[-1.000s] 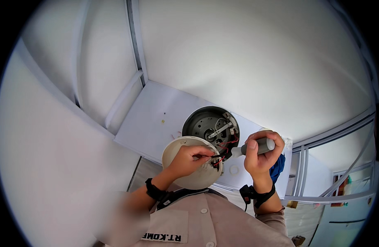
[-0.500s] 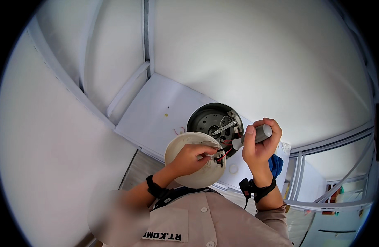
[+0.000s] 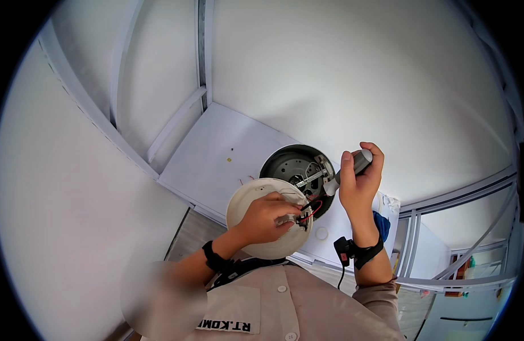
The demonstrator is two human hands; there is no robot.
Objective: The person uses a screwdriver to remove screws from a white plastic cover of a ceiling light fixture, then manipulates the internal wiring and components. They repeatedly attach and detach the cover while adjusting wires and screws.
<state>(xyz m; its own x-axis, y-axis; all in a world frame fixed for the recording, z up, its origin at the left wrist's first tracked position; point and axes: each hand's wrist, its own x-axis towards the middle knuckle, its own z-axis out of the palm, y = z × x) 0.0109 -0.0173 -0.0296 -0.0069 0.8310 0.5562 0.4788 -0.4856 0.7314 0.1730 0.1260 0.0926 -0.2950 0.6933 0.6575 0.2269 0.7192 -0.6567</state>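
Overhead, the person's left hand point(image 3: 267, 217) is gripping a round white dome-shaped lamp cover point(image 3: 261, 219), fingers closed over a small connector with red and black wires point(image 3: 311, 210) at its rim. The right hand point(image 3: 359, 181) is clenching a grey-handled screwdriver point(image 3: 350, 169), its tip reaching into a dark round metal fixture base point(image 3: 293, 170) that is sitting against the white ceiling panel point(image 3: 216, 153). The cover is hanging just below and beside the base, overlapping its lower left edge. Black straps point(image 3: 358, 252) are wrapping both wrists, and a blue cloth point(image 3: 381, 224) is showing behind the right forearm.
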